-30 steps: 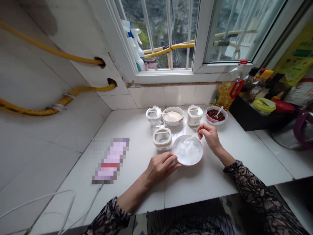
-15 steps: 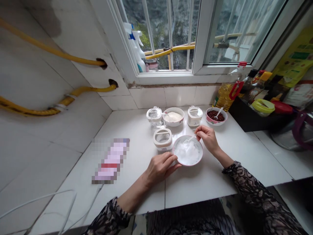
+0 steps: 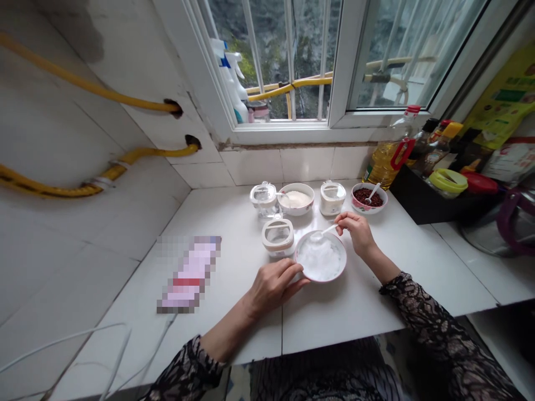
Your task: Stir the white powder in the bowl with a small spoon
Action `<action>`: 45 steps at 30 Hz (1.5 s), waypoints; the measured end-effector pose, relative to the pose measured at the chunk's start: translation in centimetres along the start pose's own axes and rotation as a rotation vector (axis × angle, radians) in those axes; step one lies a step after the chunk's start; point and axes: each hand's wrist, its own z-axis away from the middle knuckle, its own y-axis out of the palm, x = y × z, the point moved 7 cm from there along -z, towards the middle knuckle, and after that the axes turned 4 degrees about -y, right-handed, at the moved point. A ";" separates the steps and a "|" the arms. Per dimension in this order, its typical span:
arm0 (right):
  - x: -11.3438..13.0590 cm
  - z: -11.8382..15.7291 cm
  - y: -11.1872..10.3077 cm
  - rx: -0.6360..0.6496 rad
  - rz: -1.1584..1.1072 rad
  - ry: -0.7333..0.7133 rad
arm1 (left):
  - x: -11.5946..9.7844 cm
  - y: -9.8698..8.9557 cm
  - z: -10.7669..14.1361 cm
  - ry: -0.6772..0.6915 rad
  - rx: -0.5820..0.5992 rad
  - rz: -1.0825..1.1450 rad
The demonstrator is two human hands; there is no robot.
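Note:
My left hand (image 3: 278, 283) grips the near left rim of a bowl (image 3: 341, 267), thumb and fingers pinching its edge. Loose white grains (image 3: 321, 256) lie inside the bowl. Between the fingertips of my right hand (image 3: 355, 231) is the handle of a small white spoon (image 3: 330, 229). Its scoop end is at the bowl's far side, over the grains. Close to the bowl on the left stands a lidded clear jar (image 3: 278, 236) with a pale rim.
Behind are another lidded jar (image 3: 264, 199), a bowl of off-white powder (image 3: 297, 199), a third jar (image 3: 332, 197) and a bowl of dark red beans (image 3: 368, 197) with a spoon. An oil bottle (image 3: 387, 153) and a black box (image 3: 418, 197) stand right. A pixelated, cabled object (image 3: 190, 275) lies left.
The spoon has shifted from the middle of the grains to the bowl's far edge and now lies at a flatter angle. My left hand stays on the rim.

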 end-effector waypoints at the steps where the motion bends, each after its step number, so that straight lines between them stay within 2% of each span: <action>1: 0.0 0.0 0.2 0.006 -0.024 0.013 | 0.0 0.0 0.0 -0.001 0.000 0.000; 4: 1.0 0.2 1.4 0.033 -0.089 -0.020 | 0.0 0.1 0.0 -0.003 -0.003 0.001; 7: 3.1 1.0 3.3 0.061 -0.063 -0.196 | 0.1 0.1 0.1 -0.018 0.003 0.001; 10: 5.1 2.5 5.6 0.101 0.132 -0.472 | 0.2 0.2 0.2 -0.025 0.012 -0.003; 13: 6.5 4.7 8.4 0.251 0.495 -0.856 | 0.2 0.2 0.2 -0.018 0.007 -0.019; 15: 7.0 5.9 9.2 0.326 0.633 -1.051 | 0.1 0.2 0.2 -0.018 0.004 -0.028; 16: 7.3 6.1 8.9 0.317 0.646 -1.094 | 0.1 0.2 0.1 -0.020 0.005 -0.028; 18: 8.1 5.5 7.3 0.221 0.607 -1.064 | 0.1 0.2 0.1 -0.019 0.010 -0.022; 20: 8.5 4.4 5.1 0.118 0.556 -0.938 | 0.1 0.2 0.0 -0.013 0.008 -0.019; 22: 8.4 3.4 3.6 0.084 0.564 -0.848 | 0.0 0.1 0.0 -0.010 0.005 -0.021; 24: 8.3 3.0 2.7 0.081 0.604 -0.842 | 0.0 0.0 0.0 -0.011 0.006 -0.019; 29: 7.3 2.6 2.4 0.105 0.690 -0.830 | 0.2 0.1 0.1 -0.016 0.017 -0.003; 34: 5.2 1.9 3.1 0.181 0.673 -0.642 | 0.2 0.0 0.1 -0.024 0.022 0.010; 40: 4.0 0.9 1.6 0.071 0.494 -0.414 | 0.1 -0.1 0.1 -0.015 0.024 0.003; 43: 3.8 0.6 1.1 0.052 0.420 -0.374 | 0.2 0.0 0.1 -0.020 0.031 0.009; 45: 4.0 0.6 1.1 0.050 0.439 -0.401 | 0.2 0.0 0.0 -0.022 0.034 0.007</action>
